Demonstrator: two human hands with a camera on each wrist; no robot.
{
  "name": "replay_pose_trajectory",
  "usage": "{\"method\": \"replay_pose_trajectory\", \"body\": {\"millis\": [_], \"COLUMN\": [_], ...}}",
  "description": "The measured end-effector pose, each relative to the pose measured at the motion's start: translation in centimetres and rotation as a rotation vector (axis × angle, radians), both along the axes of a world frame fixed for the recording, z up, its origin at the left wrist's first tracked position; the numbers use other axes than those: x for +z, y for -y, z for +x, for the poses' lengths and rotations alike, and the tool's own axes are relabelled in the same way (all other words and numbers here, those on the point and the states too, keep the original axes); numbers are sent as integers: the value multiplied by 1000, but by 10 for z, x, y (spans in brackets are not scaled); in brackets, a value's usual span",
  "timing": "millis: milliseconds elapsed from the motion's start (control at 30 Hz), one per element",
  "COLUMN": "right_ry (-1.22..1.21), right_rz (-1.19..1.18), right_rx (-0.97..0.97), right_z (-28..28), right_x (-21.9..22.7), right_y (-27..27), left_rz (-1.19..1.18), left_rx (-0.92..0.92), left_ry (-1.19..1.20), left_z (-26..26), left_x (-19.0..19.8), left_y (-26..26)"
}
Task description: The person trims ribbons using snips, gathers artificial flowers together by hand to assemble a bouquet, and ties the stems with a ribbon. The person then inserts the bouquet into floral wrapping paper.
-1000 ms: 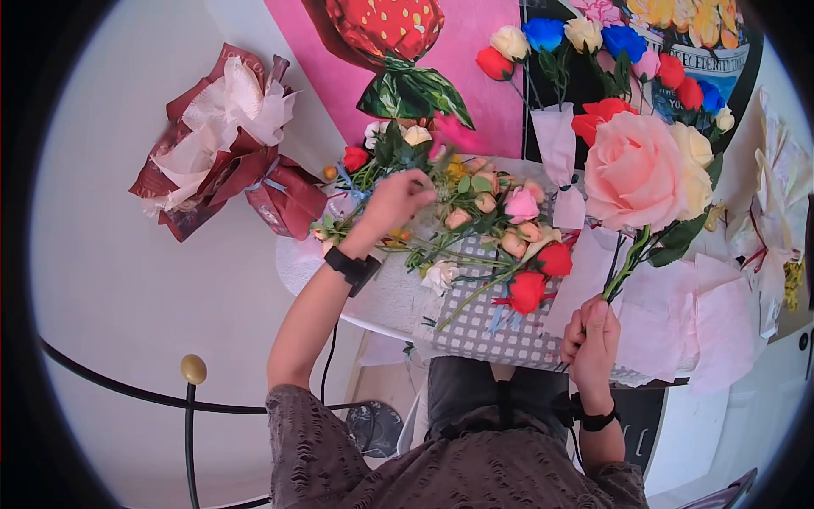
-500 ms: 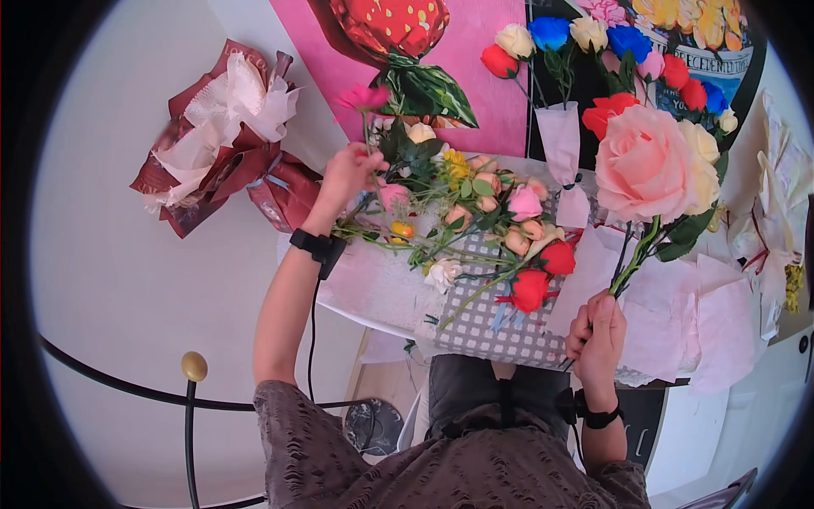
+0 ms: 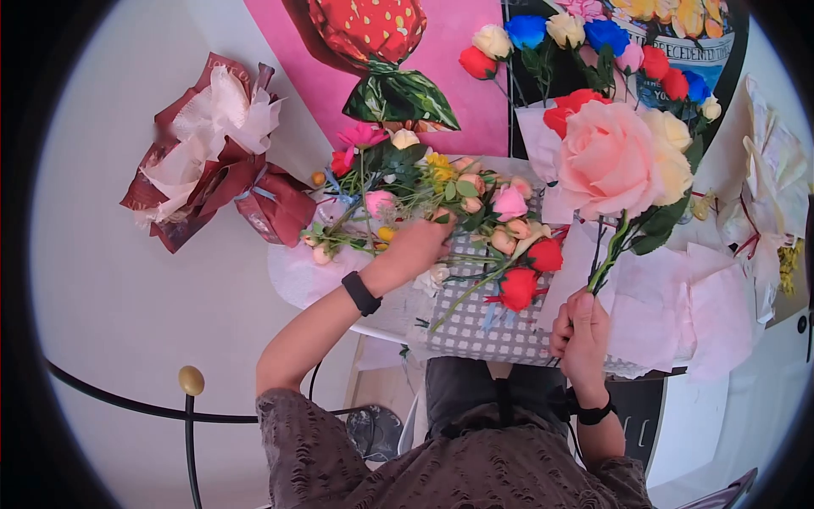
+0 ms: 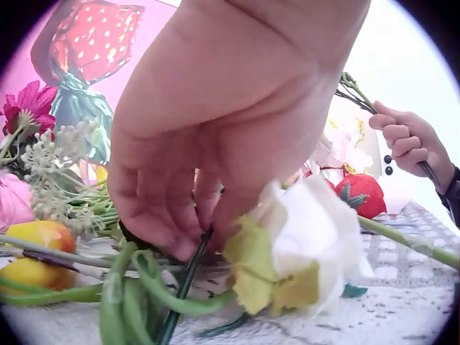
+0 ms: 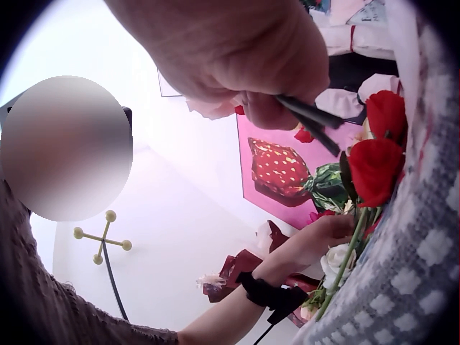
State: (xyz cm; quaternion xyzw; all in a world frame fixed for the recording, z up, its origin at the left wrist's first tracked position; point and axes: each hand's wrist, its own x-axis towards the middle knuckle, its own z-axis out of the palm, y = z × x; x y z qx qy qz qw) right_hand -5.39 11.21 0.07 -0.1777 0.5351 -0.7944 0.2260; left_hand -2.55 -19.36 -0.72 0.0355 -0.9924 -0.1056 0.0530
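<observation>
My right hand (image 3: 583,338) grips the stems (image 3: 604,270) of a small bunch near the table's front edge. The bunch has a large pink rose (image 3: 609,161), cream roses (image 3: 670,153) and green leaves. In the right wrist view, dark stem ends (image 5: 313,118) stick out below the fist. My left hand (image 3: 414,253) reaches into the loose flowers at the middle of the table. Its thumb and fingertips pinch a thin dark green stem (image 4: 188,280), as the left wrist view shows. A white rose (image 4: 313,241) lies right beside them. The magenta flower (image 3: 362,136) lies at the pile's back left.
Red roses (image 3: 519,290) lie on the grey checked cloth (image 3: 475,331). Behind them stand blue, red and cream roses (image 3: 527,32). A maroon-wrapped bouquet (image 3: 273,208) is at the left, pale pink wrapping sheets (image 3: 653,314) at the right. A black stand (image 3: 189,450) rises at the lower left.
My left hand let go of the magenta flower at the back left, then came right and nearer, into the pile. The right hand keeps its hold on the bunch.
</observation>
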Motion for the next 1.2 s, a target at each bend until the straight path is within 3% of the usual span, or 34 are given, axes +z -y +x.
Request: {"method": "replay_pose_trajectory", "body": {"millis": [33,100,200,267,333,467,533,633,700,733,800,867,933,967,1200], "right_ry": [-4,30,-12,-32,-57,-185,-254,-448,-458,-464,-643,-618,-759,-648,-532], "right_rz": [-3,13,12,11,7,56,55,80,116,112,219,242,190,111,90], "right_rx": [-6,-12,-33,-57,-81,-149,-184,-254,-237,-241,-287,-316,-398,-309,-204], "right_z": [0,-1,1,1,0,0,-1,1,2,1,-3,-1,-4,-5,-6], "right_x": [0,-1,1,0,1,-4,-7,-7,-5,-7,-13,-7,-7,-12,-17], "right_y": [0,0,6,11,14,23,31,36,34,34,31,29,31,30,23], "left_rz": [-3,433,585,676,1026,1211,1046,1030,760,756,983,923,571,875,1011], "left_rx": [-6,87,189,176,130,-1,-72,-128,-176,-182,-15,-92,-127,-19,23], "left_ry": [-4,3,-174,-205,-524,-614,-499,-405,-351,-355,-324,-418,-568,-517,-371], "left_z": [2,6,8,12,19,52,64,61,56,52,45,39,35,37,33], "left_x": [8,33,46,60,68,93,96,100,103,100,84,71,69,74,83], "left_y": [0,-2,0,-5,-15,-69,-93,-123,-136,-143,-156,-159,-161,-169,-177]}}
